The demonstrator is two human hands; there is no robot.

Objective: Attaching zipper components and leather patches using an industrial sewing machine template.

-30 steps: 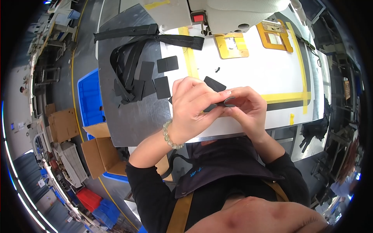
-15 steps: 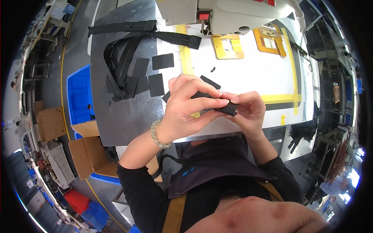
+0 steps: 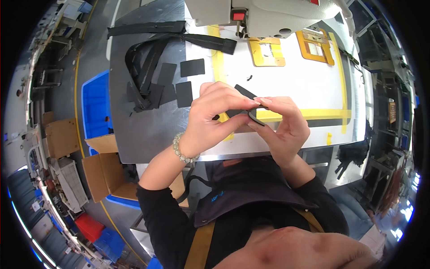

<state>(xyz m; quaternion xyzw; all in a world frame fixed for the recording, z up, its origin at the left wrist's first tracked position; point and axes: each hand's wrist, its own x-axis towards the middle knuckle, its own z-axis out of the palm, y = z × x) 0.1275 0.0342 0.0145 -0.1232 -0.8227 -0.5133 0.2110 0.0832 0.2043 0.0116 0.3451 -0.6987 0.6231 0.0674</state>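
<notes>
A small folded black piece (image 3: 255, 119), seemingly fabric, is held between my two hands above the table's front part. Its two layers stand apart in a V shape. My left hand (image 3: 214, 113) pinches it from the left with thumb and forefinger. From the right, the fingers and thumb of my right hand (image 3: 289, 130) grip its other end. Beneath the hands lie more black pieces, partly hidden, one of them a strip (image 3: 244, 92). To the left on the table are flat black rectangles (image 3: 192, 67) beside a long black strap (image 3: 210, 43).
A sewing machine head (image 3: 268, 18) stands at the far side. Two yellow frames (image 3: 267, 59) lie by it on the white sheet, edged with yellow tape (image 3: 304, 114). Left of the table are a blue bin (image 3: 95, 107) and an open cardboard box (image 3: 105, 177).
The black piece has turned between my fingers, and its layers have parted. My right thumb has moved down along its lower layer. The whole view has shifted slightly.
</notes>
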